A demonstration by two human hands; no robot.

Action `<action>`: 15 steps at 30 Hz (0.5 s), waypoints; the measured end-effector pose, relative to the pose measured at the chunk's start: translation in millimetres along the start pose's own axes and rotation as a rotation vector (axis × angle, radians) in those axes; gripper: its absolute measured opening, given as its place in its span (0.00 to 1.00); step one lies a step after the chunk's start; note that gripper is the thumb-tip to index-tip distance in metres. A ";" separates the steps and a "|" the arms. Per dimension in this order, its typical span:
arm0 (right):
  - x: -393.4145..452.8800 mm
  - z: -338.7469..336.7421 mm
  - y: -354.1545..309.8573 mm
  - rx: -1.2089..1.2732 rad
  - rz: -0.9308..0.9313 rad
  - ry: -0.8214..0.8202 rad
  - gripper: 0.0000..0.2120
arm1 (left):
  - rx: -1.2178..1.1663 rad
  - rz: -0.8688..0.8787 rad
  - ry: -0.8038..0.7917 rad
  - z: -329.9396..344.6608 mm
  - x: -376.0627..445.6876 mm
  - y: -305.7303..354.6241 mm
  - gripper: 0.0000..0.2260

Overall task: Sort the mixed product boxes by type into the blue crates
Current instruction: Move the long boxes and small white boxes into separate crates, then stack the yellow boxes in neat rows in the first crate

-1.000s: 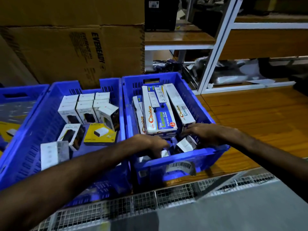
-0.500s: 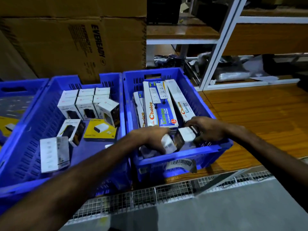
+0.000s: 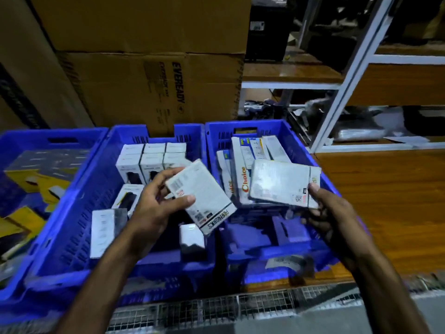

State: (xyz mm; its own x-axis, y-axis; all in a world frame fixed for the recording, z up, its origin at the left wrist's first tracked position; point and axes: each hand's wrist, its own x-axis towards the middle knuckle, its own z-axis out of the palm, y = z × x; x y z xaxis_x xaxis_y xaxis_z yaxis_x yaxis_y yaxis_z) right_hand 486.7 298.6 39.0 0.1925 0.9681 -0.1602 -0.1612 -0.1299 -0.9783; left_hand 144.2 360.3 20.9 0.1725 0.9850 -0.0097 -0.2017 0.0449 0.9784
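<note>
Your left hand [image 3: 154, 201] pinches a white box [image 3: 201, 196], long axis slanting toward you and rightward. Your right hand [image 3: 330, 213] grips another box [image 3: 284, 183], lying crosswise.

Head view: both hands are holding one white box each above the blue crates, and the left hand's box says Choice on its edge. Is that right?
Not quite. In the head view the left hand holds a white box whose edge reads Portronics, not Choice. The Choice print is on the long boxes lying in the right blue crate. The right hand does hold another white box.
</note>
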 end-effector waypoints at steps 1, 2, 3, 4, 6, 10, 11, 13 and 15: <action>-4.1 16.2 2.4 0.037 0.037 0.006 0.18 | -0.029 0.009 0.048 -10.8 -7.3 -1.4 0.32; -5.7 33.4 5.1 0.031 0.064 -0.003 0.14 | -0.036 0.020 0.103 -23.5 -15.0 -1.2 0.32; -4.6 49.9 7.5 0.002 0.081 -0.020 0.13 | -0.020 0.039 0.153 -36.2 -21.9 0.0 0.31; -1.4 66.4 9.9 -0.043 0.077 -0.046 0.13 | 0.011 0.051 0.199 -48.2 -27.9 3.0 0.30; 5.5 99.9 7.8 -0.153 0.021 -0.119 0.13 | 0.125 0.083 0.265 -73.2 -34.1 8.3 0.30; 34.6 164.9 3.0 -0.536 -0.221 -0.295 0.18 | 0.450 0.076 0.304 -119.8 -28.9 9.2 0.29; 45.3 178.4 4.7 -0.691 -0.282 -0.324 0.21 | 0.532 0.065 0.292 -126.6 -26.9 5.9 0.29; 64.6 207.9 10.4 -1.045 -0.400 -0.367 0.29 | 0.701 0.044 0.234 -140.5 -25.9 -2.1 0.29; 77.9 234.5 17.1 -1.249 -0.436 -0.473 0.32 | 0.862 0.019 0.179 -150.1 -27.6 -10.5 0.29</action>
State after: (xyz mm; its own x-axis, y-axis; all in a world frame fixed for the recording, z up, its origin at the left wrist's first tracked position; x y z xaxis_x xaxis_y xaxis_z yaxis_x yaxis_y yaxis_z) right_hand 272.0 422.1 40.6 -0.3769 0.9262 -0.0038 0.8295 0.3357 -0.4463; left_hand -3.2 357.7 -20.1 0.0086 0.9989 0.0465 0.6074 -0.0422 0.7933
